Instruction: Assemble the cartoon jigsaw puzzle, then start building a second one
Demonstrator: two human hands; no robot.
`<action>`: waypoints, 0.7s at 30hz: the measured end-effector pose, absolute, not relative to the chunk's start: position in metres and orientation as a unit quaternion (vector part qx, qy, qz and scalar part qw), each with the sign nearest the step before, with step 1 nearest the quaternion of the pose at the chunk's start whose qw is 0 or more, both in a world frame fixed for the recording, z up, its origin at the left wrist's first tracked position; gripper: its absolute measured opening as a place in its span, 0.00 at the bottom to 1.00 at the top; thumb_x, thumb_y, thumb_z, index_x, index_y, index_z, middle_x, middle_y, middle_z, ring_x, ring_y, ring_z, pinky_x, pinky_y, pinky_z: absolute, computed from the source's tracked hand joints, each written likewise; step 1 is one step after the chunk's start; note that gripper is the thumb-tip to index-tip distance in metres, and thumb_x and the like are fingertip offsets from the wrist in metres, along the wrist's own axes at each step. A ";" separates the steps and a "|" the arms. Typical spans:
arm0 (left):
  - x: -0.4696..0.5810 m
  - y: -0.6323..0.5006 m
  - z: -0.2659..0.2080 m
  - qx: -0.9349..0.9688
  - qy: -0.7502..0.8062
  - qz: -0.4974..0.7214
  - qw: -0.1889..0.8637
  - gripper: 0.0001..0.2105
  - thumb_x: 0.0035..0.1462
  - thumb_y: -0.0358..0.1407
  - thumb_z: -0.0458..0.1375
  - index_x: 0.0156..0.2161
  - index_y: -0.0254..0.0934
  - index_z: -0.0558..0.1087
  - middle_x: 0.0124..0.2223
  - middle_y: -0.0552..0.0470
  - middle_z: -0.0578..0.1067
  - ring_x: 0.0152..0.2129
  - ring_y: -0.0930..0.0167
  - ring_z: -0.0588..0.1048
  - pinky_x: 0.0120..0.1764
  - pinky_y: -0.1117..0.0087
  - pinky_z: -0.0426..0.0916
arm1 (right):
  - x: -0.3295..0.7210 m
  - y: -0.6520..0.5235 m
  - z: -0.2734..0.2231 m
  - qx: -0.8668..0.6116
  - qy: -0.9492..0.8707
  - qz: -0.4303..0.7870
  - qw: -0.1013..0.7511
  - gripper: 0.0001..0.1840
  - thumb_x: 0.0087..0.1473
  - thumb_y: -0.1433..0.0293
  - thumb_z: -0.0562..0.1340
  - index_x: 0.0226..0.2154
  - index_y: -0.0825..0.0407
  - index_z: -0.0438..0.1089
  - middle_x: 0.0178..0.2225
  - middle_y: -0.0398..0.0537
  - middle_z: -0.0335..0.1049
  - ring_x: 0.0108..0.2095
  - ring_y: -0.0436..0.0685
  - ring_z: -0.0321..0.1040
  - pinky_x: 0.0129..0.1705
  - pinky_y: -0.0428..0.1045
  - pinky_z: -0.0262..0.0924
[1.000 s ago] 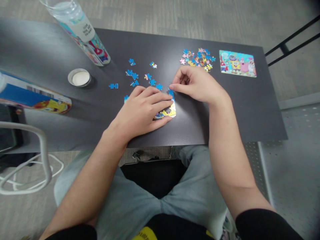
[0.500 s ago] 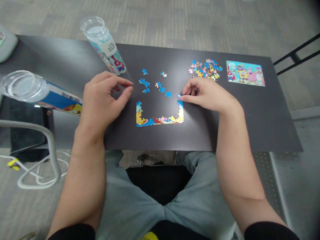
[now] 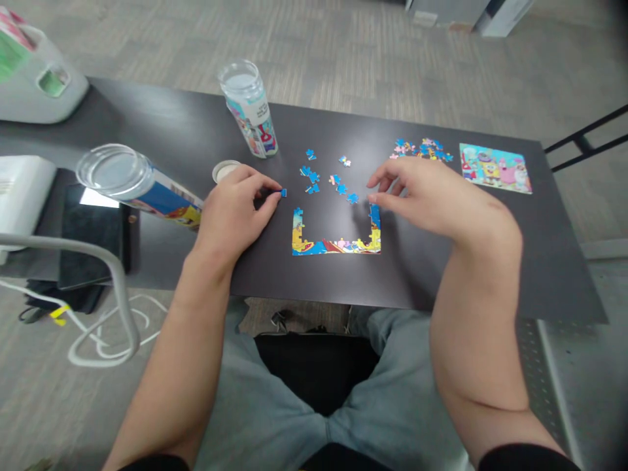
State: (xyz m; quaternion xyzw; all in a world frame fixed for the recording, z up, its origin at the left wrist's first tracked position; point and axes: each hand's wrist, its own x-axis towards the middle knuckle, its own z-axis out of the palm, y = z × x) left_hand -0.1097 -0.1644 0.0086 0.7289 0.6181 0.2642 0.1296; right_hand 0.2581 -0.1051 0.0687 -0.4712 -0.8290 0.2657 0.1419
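My left hand [image 3: 240, 206] rests at the left of the loose puzzle pieces, thumb and forefinger closed on a small blue puzzle piece [image 3: 283, 193]. My right hand [image 3: 417, 190] hovers by the upper end of the partial puzzle's right side, its thumb and fingers a little apart with nothing seen between them. Joined pieces form a U-shaped puzzle border [image 3: 336, 246], with left, bottom and right sides. Several loose blue pieces [image 3: 310, 174] lie above it, together with a blue-and-pink piece [image 3: 335, 180] and a piece with white and yellow [image 3: 345, 161].
A pile of pieces [image 3: 428, 150] lies behind my right hand, beside a cartoon picture card [image 3: 495, 169]. Two clear labelled tubes [image 3: 250, 108] [image 3: 142, 186] stand at the left, near a pale round lid [image 3: 226, 171]. A black tablet-like device [image 3: 91, 242] lies farther left.
My right hand has come slightly away from the border's upper right end, which it was touching. The blue piece in my left hand now shows. The view has shifted left.
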 end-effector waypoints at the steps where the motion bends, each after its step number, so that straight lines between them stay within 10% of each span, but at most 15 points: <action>1: -0.108 -0.163 0.008 0.726 0.621 0.267 0.129 0.13 0.78 0.48 0.63 0.52 0.49 0.89 0.56 0.44 0.87 0.48 0.55 0.84 0.56 0.44 0.82 | 0.256 -0.103 0.066 -0.477 -0.831 0.256 0.128 0.07 0.72 0.70 0.77 0.44 0.40 0.83 0.39 0.50 0.87 0.42 0.70 0.83 0.47 0.66 0.79; 21: -0.093 -0.159 -0.005 0.694 0.624 0.336 0.126 0.07 0.73 0.46 0.68 0.48 0.48 0.83 0.53 0.47 0.86 0.41 0.59 0.80 0.45 0.52 0.80 | 0.231 -0.073 0.034 -0.504 -0.813 0.232 0.177 0.07 0.68 0.69 0.75 0.47 0.43 0.85 0.48 0.52 0.87 0.41 0.68 0.81 0.55 0.68 0.79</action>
